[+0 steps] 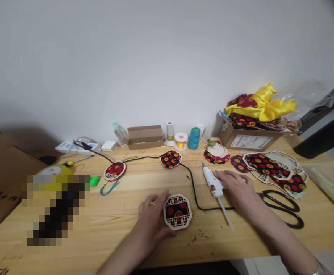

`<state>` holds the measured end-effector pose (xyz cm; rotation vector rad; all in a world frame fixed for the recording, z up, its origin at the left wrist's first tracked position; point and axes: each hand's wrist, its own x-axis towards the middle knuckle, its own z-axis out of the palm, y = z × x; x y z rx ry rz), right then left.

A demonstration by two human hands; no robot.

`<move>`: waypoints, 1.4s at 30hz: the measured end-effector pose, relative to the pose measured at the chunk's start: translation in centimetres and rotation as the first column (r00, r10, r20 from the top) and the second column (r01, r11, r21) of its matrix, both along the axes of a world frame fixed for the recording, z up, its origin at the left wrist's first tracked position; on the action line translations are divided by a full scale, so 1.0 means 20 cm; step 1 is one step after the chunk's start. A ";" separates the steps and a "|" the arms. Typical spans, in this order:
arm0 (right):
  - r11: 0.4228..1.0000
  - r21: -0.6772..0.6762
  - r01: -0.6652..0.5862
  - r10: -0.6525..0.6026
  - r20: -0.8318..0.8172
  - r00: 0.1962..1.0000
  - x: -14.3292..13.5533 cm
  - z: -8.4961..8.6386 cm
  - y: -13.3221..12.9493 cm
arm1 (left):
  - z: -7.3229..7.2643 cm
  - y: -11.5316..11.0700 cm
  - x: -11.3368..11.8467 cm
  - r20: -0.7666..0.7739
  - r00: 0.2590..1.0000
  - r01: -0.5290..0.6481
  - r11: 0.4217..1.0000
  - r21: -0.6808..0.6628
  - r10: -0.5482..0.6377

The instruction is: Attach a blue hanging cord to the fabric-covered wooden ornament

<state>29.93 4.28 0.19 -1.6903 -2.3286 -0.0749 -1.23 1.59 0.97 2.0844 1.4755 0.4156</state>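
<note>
At lower centre, your left hand grips a scalloped, pale lattice frame over dark red-patterned fabric; your right hand touches a white glue gun, its grip unclear.

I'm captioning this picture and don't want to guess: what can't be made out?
All in the head view:
Scissors: blades hidden behind the right hand.
Glue gun: handle mostly covered by the same hand.
Pixelated patch: whatever lies beneath is masked.
Box label: print too small.

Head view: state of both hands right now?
Left hand: thumb and fingers at the edge of the pale-framed, black-and-red fabric piece; grip unclear.
Right hand: fingers at the white plastic glue gun; closed or not, can't tell.
</note>
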 end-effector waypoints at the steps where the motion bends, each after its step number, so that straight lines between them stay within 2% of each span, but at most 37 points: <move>1: 1.000 -0.016 -0.007 0.007 0.000 1.000 0.00 0.01 0.00 | 0.00 0.01 0.00 -0.010 1.000 0.001 1.000 -0.003 -0.001; 5: 0.999 -0.034 -0.006 0.006 0.002 1.000 0.01 0.03 0.02 | 0.00 0.04 0.02 -0.012 0.999 0.039 0.999 0.036 -0.039; 8: 1.000 -0.016 0.010 -0.010 0.013 1.000 0.02 0.02 0.03 | 0.00 0.06 0.02 0.005 0.998 0.066 0.995 0.071 -0.066; 12: 1.000 -0.005 0.021 -0.021 0.011 1.000 0.04 0.02 0.01 | 0.02 0.07 0.01 0.027 0.993 0.113 0.992 0.057 -0.115; 16: 0.995 0.082 -0.065 0.073 -0.091 0.993 0.04 0.08 -0.05 | 0.06 0.10 -0.03 0.040 0.992 0.113 0.990 0.086 -0.116; 19: 0.966 0.259 -0.017 0.093 -0.284 0.954 -0.01 0.12 -0.12 | 0.07 0.19 -0.05 -0.048 0.988 0.156 0.962 0.225 -0.149; 21: 0.938 0.344 0.038 0.108 -0.394 0.913 -0.05 0.11 -0.16 | 0.06 0.27 -0.05 -0.155 0.971 0.224 0.914 0.339 -0.181; 24: 0.917 0.395 -0.046 0.218 -0.403 0.889 -0.11 0.09 -0.20 | 0.03 0.40 -0.02 -0.215 0.962 0.240 0.892 0.383 -0.166; 27: 0.901 0.410 -0.138 0.300 -0.362 0.883 -0.13 0.08 -0.21 | 0.00 0.52 0.04 -0.270 0.952 0.249 0.879 0.408 -0.144; 31: 0.902 0.412 -0.127 0.300 -0.387 0.872 -0.12 0.06 -0.19 | -0.02 0.62 0.11 -0.323 0.936 0.274 0.865 0.421 -0.139; 37: 0.905 0.419 -0.072 0.264 -0.420 0.868 -0.12 0.03 -0.19 | 0.01 0.71 0.19 -0.370 0.921 0.285 0.860 0.425 -0.122; 42: 0.926 0.367 -0.089 0.260 -0.446 0.856 -0.13 0.04 -0.19 | 0.02 0.75 0.25 -0.412 0.903 0.307 0.856 0.415 -0.124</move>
